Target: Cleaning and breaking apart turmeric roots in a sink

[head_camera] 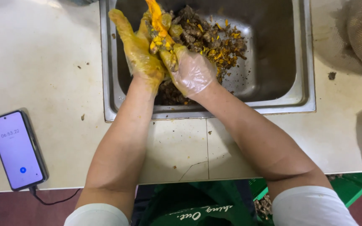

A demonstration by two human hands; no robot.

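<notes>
Bright and even from overhead, with soft shadows under both forearms on the pale surface [42, 62] and a darker one inside the steel sink [273, 50]. Mild glare on the sink rim and phone screen [15, 148]. Sharp at centre, slightly soft and stretched toward the corners.

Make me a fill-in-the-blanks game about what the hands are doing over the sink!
1. Both hands wear thin plastic ____.
2. The left hand and right hand hold an orange root over a metal ____.
3. The peelings lie ____ the sink.
4. The phone lies on the person's ____ side.

Answers: gloves; sink; inside; left
</notes>
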